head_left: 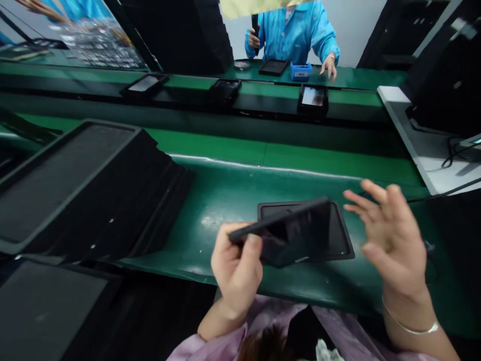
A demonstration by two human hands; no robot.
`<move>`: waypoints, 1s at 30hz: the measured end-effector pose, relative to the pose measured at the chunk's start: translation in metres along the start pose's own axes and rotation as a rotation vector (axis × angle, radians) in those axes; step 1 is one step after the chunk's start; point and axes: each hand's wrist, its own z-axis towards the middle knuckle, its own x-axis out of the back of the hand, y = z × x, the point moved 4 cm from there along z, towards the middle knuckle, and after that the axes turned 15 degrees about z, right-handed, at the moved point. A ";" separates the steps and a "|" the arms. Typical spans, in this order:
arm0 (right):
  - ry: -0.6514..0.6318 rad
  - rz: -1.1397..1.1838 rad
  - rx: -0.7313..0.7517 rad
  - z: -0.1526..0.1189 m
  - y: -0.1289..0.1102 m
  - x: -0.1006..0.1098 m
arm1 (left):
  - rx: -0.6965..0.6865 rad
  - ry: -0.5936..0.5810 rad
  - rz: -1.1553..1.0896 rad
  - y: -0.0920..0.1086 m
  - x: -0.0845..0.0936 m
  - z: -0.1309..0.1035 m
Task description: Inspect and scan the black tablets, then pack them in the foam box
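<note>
My left hand (238, 265) grips one end of a dark, flat tablet-like device (293, 235) between thumb and fingers. The device is tilted, its glossy face turned towards me. Beneath it, a shallow black tray (343, 235) lies on the green mat, partly hidden by the device. My right hand (393, 235) is raised to the right of the tray, fingers spread and holding nothing. It does not touch the device.
Stacked black trays (112, 185) stand at the left. Beyond the mat, a belt (180, 95) carries several dark trays, some with devices. Across it, a co-worker in blue (289, 35) holds a dark object near a blue bin (300, 72). A white shelf (409, 135) borders the right.
</note>
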 end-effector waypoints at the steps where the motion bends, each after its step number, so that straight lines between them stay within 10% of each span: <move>1: 0.136 0.048 -0.059 -0.008 0.012 0.008 | 0.080 0.099 -0.120 -0.002 0.001 0.001; 5: 0.306 0.334 -0.342 -0.046 0.046 0.006 | 0.366 0.109 -0.424 0.000 -0.016 -0.005; 14: 0.705 0.538 -0.533 -0.063 0.041 0.023 | 0.366 -0.518 -0.509 0.013 -0.024 -0.024; 30: 0.502 0.416 -0.377 -0.053 0.046 0.032 | 0.086 -0.525 0.013 0.026 -0.014 -0.027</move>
